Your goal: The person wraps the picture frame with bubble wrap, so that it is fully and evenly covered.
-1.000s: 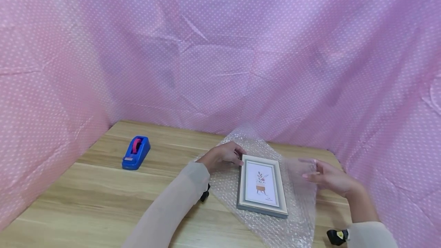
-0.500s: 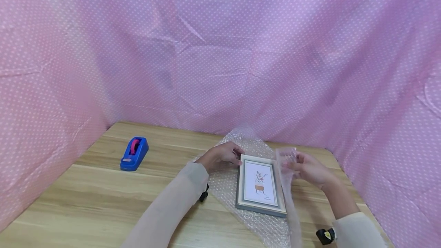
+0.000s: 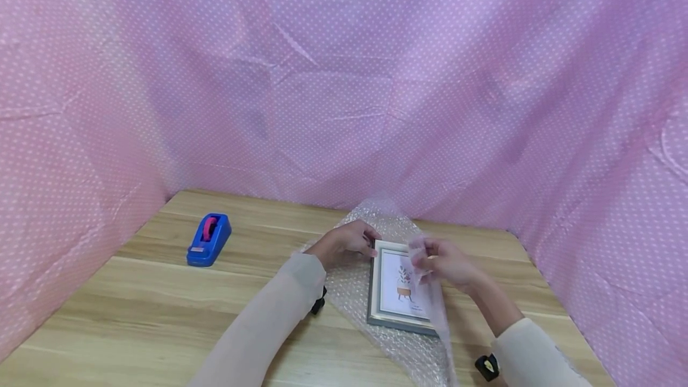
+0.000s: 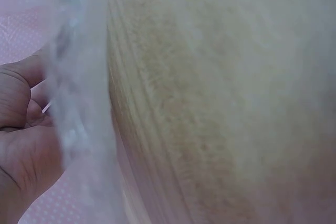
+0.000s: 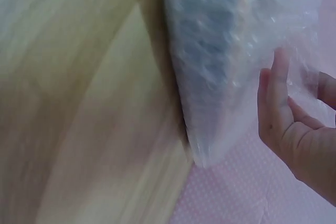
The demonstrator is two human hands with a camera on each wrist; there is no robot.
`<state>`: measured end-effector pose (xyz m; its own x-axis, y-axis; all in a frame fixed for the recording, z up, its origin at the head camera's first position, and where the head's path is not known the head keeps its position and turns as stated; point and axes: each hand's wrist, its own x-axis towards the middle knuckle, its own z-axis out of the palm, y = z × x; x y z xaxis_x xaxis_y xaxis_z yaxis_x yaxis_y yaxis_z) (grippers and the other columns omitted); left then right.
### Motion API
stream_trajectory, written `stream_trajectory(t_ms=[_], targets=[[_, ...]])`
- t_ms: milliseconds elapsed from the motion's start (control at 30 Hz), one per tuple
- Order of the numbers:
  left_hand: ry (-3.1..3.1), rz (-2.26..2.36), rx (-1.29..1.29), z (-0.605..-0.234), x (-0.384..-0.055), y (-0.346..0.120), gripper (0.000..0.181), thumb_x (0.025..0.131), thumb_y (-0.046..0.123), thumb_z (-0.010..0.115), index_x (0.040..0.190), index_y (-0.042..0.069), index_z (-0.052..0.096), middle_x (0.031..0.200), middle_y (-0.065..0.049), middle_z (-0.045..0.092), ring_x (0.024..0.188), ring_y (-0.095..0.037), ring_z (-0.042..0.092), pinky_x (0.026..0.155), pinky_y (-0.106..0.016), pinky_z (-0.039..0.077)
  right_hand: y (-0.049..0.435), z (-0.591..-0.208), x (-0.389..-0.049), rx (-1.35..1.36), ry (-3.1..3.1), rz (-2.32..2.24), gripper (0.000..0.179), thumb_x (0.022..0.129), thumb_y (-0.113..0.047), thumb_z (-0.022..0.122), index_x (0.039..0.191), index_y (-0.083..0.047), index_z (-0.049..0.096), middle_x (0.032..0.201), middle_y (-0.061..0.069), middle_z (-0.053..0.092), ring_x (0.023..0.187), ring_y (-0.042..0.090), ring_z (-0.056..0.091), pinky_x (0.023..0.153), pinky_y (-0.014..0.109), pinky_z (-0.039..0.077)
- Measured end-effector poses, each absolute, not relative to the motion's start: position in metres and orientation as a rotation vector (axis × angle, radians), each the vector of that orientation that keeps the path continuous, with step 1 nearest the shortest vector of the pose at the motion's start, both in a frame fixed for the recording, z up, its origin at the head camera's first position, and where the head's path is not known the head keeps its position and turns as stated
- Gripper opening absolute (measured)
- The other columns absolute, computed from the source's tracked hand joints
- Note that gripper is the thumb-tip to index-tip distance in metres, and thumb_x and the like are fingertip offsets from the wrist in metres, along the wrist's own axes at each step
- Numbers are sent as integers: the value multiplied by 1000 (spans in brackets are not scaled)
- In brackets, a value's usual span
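A picture frame (image 3: 391, 285) with a potted plant print lies face up on a sheet of bubble wrap (image 3: 352, 297). My left hand (image 3: 352, 237) holds the frame at its far left corner, thumb on the edge. Between thumb and fingers, my right hand (image 3: 446, 263) pinches the right flap of the wrap, which is raised and folded partly over the print. In the right wrist view, the wrap (image 5: 210, 51) covers the frame's side near my fingers (image 5: 281, 87). Wrap partly hides my left hand (image 4: 23, 135) in the left wrist view.
On the left of the wooden table (image 3: 161, 303) stands a blue tape dispenser (image 3: 209, 240) with a pink reel. Pink dotted cloth (image 3: 344, 106) hangs around the back and sides. The wrap's far corner reaches the back edge of the table.
My right hand has taken the wrap's right edge and drawn it leftward, up and over the right part of the frame. My left hand has stayed at the corner.
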<state>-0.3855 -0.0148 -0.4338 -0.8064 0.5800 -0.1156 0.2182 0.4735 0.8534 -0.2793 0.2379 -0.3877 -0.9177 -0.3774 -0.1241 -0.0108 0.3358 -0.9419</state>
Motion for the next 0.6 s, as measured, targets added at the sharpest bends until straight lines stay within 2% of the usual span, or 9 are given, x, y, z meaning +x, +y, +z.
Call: stream_trajectory(t_ms=[200,467,600], targets=[[2353,1238,690,-433,-386,-15,38,86,8,83,122,4,73,109,-3,71,101,-15,62,92,-30,53,224,-400,-283,-418,2350,-1516,42,94,6,61,132,18,50,99,19,62,85,23,65,74,47,61],[2378,1216,703,-432,-384,-14,36,85,7,83,120,5,74,108,-3,72,98,-14,62,92,-31,52,213,-413,-280,-451,2450,-1357,33,95,3,64,125,16,59,103,18,63,84,21,65,71,39,62],[2384,1215,701,-432,-383,-14,37,85,8,84,120,5,74,109,-3,73,99,-15,63,93,-31,52,210,-415,-277,-507,2495,-1273,31,97,-7,67,122,11,63,101,15,63,80,19,65,69,36,61]])
